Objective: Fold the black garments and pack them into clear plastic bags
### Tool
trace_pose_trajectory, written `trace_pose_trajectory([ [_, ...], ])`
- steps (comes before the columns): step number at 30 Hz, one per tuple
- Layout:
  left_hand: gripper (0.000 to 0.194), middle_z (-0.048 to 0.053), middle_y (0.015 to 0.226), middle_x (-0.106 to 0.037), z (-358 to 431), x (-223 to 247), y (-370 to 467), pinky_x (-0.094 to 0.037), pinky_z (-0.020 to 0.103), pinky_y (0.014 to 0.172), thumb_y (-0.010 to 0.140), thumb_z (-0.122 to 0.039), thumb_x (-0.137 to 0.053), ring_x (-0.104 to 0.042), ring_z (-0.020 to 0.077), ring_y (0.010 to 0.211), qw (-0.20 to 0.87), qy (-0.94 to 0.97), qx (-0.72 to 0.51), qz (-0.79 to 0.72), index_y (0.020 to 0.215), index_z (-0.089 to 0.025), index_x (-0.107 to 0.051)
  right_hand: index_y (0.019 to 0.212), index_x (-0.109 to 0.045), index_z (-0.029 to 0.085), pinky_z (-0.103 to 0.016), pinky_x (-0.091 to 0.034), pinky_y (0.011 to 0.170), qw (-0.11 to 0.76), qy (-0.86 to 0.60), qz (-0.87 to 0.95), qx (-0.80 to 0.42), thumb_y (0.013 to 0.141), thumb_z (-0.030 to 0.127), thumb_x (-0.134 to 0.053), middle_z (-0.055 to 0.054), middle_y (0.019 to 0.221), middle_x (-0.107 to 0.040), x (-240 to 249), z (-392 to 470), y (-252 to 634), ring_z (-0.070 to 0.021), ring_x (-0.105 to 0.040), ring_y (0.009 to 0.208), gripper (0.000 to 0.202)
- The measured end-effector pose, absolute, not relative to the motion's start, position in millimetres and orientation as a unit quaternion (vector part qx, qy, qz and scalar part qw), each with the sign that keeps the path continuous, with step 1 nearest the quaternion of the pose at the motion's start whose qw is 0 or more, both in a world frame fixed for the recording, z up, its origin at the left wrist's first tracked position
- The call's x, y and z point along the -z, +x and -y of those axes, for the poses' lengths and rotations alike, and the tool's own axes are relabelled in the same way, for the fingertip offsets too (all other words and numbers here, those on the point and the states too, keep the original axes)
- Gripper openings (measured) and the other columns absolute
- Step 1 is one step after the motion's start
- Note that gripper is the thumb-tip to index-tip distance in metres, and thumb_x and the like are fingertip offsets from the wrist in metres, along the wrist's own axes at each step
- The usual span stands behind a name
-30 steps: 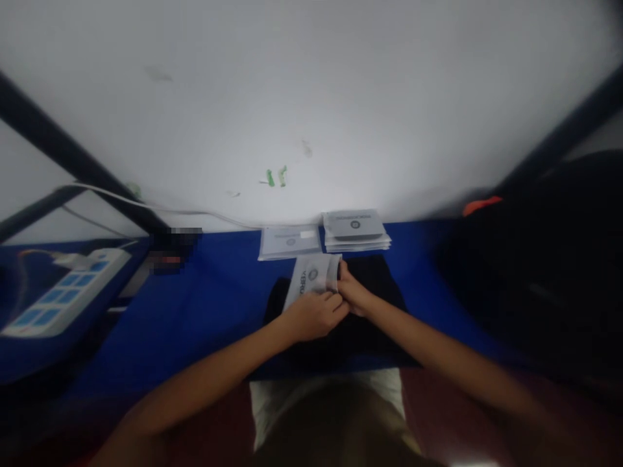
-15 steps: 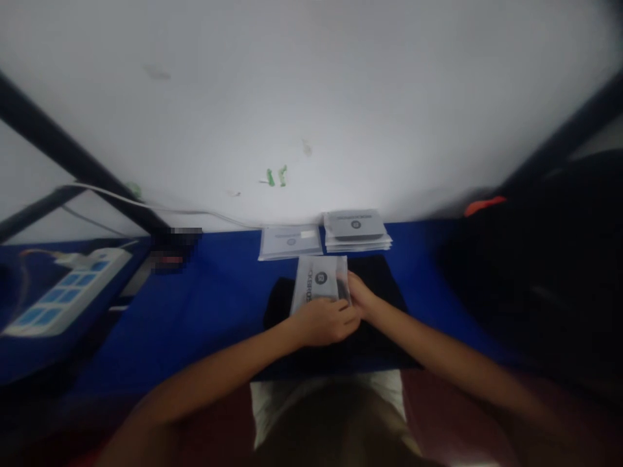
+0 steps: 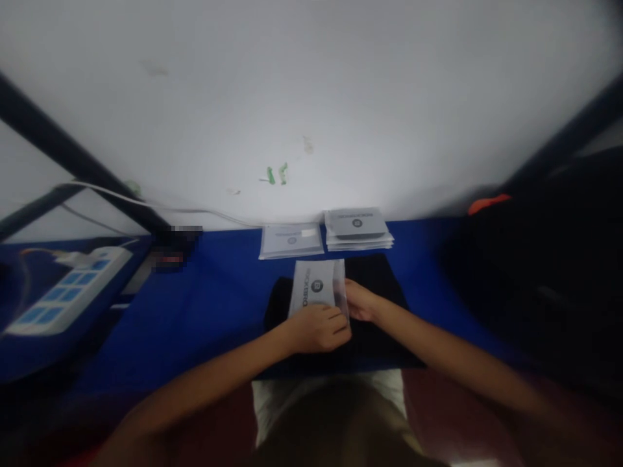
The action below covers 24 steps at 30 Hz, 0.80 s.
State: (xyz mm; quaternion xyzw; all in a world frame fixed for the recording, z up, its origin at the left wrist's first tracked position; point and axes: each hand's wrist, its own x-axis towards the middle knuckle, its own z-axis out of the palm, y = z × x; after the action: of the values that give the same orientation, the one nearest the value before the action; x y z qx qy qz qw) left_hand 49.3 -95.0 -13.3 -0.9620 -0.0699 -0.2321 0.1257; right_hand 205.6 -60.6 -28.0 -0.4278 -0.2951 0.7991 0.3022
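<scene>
A clear plastic packet [image 3: 318, 272] with a light grey printed card or sleeve inside lies between my hands, its round dark logo and lettering turned sideways. My left hand [image 3: 318, 327] is closed on its near edge, fingers curled toward the right corner. My right hand [image 3: 360, 299] is at the packet's clear right-hand edge, with its fingertips partly hidden by the plastic. Beneath them a black cloth [image 3: 374, 272] lies folded on the blue table top. Beyond the packet rest a stack of similar packets [image 3: 357, 227] and, to its left, another flat packet [image 3: 291, 243].
A white power strip [image 3: 73, 292] with blue sockets lies at the left, and a pale cable [image 3: 185, 211] runs along the wall. A large black object [image 3: 549, 292] fills the right side. Dark frame bars [image 3: 82, 155] slant down at both sides.
Both hands and the packet have shifted slightly nearer and my left hand a little leftward. The right hand's fingers have slid down along the packet's right edge.
</scene>
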Motion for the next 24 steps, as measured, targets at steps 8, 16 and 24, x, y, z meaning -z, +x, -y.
trace_pose_trajectory([
  [8, 0.016, 0.002, 0.071, -0.060, 90.0, -2.6, 33.1, -0.045, 0.029, 0.061, 0.092, -0.011, -0.049, -0.055, 0.0153, 0.066, 0.102, -0.966, 0.210, 0.108, 0.086, -0.015, -0.063, 0.094, -0.067, 0.016, -0.029, -0.056, 0.069, 0.312, -0.430, 0.409, -0.742, 0.082, 0.022, -0.067, -0.005, 0.082, -0.071, 9.4, 59.5, 215.7, -0.0168, -0.067, 0.072, 0.014],
  [16, 0.011, 0.004, 0.076, -0.061, 92.8, -29.7, 9.8, -0.049, 0.031, 0.070, 0.093, -0.013, -0.050, -0.056, 0.0164, 0.073, 0.033, -0.926, 0.291, 0.236, 0.089, -0.014, -0.061, 0.127, -0.055, 0.021, -0.034, -0.051, 0.074, 0.267, -0.340, 0.870, -0.237, 0.092, 0.029, -0.055, -0.010, 0.104, -0.064, -30.7, 98.7, 250.8, -0.0197, -0.060, 0.085, 0.036],
  [24, 0.015, 0.003, 0.069, -0.057, 92.6, -32.1, 12.6, -0.046, 0.031, 0.064, 0.090, -0.007, -0.046, -0.053, 0.0170, 0.067, 0.086, -0.921, 0.306, 0.224, 0.087, -0.014, -0.059, 0.089, -0.065, 0.020, -0.029, -0.038, 0.053, 0.250, -0.285, 0.925, -0.028, 0.096, 0.024, -0.043, -0.005, 0.071, -0.058, -24.6, 94.9, 232.9, -0.0170, -0.049, 0.063, 0.023],
])
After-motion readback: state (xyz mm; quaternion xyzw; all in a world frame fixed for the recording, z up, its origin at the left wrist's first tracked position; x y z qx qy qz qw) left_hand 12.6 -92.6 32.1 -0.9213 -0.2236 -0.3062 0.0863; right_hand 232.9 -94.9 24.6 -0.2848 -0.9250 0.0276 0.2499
